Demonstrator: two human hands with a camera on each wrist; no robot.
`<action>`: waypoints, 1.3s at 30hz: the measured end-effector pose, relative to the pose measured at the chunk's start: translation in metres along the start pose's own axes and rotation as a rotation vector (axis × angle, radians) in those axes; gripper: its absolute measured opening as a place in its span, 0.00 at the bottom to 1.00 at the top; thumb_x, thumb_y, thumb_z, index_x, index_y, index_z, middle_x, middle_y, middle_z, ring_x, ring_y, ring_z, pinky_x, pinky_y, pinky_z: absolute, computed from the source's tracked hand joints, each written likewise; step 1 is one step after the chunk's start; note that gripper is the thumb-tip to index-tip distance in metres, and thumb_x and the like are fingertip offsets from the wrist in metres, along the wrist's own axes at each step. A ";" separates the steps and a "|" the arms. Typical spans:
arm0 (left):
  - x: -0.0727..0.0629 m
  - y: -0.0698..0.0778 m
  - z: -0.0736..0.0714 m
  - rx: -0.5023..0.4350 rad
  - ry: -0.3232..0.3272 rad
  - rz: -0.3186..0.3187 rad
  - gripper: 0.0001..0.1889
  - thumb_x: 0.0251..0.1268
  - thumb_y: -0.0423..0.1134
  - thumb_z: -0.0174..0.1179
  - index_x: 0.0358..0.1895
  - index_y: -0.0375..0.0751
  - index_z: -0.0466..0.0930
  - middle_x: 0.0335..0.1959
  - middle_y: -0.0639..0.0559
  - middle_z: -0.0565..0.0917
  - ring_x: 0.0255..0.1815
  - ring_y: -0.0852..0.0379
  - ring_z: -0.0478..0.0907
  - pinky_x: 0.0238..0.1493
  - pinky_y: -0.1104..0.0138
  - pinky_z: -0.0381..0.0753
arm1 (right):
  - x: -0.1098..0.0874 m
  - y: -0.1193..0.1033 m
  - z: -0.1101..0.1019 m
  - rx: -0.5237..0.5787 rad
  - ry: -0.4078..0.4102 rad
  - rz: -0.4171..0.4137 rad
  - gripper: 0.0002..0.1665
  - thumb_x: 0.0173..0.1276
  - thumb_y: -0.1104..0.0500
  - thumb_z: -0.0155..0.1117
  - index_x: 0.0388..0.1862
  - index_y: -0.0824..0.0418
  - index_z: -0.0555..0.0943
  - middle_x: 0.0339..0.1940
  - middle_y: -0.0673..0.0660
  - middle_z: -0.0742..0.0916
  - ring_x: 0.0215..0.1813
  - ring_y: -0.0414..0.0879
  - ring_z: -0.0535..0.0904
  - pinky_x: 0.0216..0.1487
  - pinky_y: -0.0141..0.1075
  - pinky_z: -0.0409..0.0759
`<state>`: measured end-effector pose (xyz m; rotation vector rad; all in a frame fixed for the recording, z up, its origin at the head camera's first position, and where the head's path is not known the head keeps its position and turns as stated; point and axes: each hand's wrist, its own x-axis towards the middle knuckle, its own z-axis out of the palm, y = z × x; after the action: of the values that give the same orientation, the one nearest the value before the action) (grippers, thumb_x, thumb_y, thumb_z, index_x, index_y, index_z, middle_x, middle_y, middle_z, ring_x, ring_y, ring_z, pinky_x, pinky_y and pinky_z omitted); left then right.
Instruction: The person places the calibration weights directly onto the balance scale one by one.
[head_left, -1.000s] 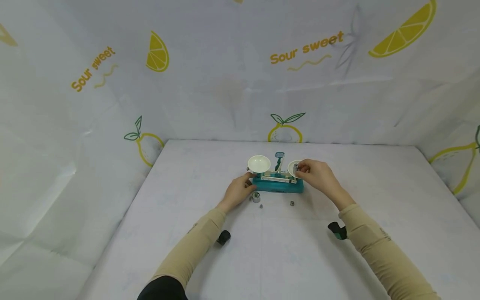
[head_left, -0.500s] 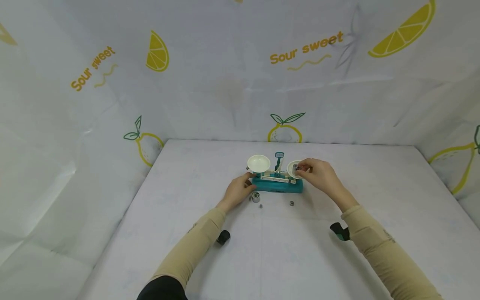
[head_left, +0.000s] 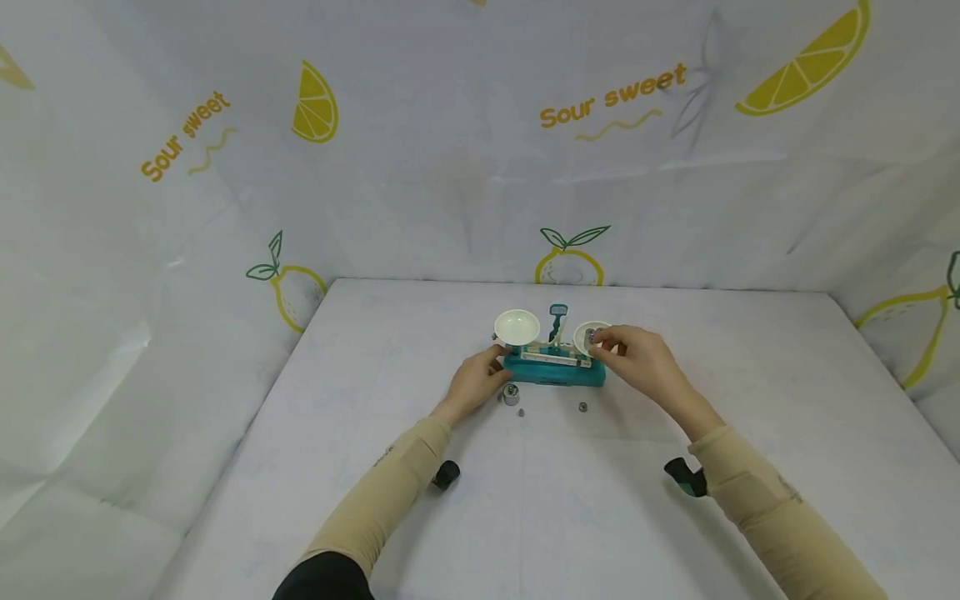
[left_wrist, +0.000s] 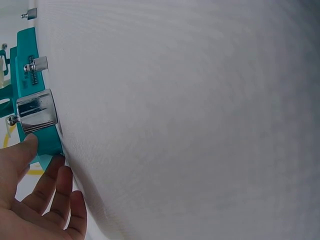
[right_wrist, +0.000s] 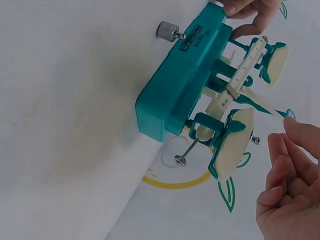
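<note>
A teal balance scale (head_left: 555, 372) stands far back on the table. My left hand (head_left: 472, 383) grips the left end of its base (left_wrist: 49, 143), thumb on top and fingers lower down. A cream left pan (head_left: 517, 327) looks bare. In the right pan (head_left: 581, 335) stands a metal weight (head_left: 590, 337), its knob (right_wrist: 256, 140) showing above the rim in the right wrist view. My right hand (head_left: 641, 362) is beside that pan, fingers loosely bent, apparently holding nothing. Before the base stand a large weight (left_wrist: 39, 112) and smaller weights (head_left: 521, 413) (head_left: 582, 407).
White cloth covers the table (head_left: 562, 517). Behind it hangs a white backdrop (head_left: 420, 200) printed with lemons and lettering. A black device (head_left: 447, 475) shows by the left sleeve, another black device (head_left: 684, 477) by the right sleeve.
My right hand has drawn slightly right and toward me, its fingers coming off the weight, which stays in the right pan. The left hand and scale keep their places.
</note>
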<state>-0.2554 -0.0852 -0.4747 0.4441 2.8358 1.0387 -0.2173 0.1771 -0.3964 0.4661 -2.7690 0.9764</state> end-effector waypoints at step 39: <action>0.000 -0.002 0.002 -0.008 0.009 0.009 0.21 0.66 0.44 0.55 0.62 0.51 0.70 0.43 0.48 0.84 0.41 0.56 0.80 0.42 0.65 0.78 | -0.019 0.021 0.042 -0.089 -0.362 -0.001 0.06 0.58 0.64 0.64 0.35 0.64 0.84 0.28 0.52 0.85 0.32 0.40 0.76 0.34 0.34 0.75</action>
<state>-0.2558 -0.0856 -0.4780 0.4537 2.8386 1.0566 -0.2094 0.1703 -0.4459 0.6908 -3.1124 0.8351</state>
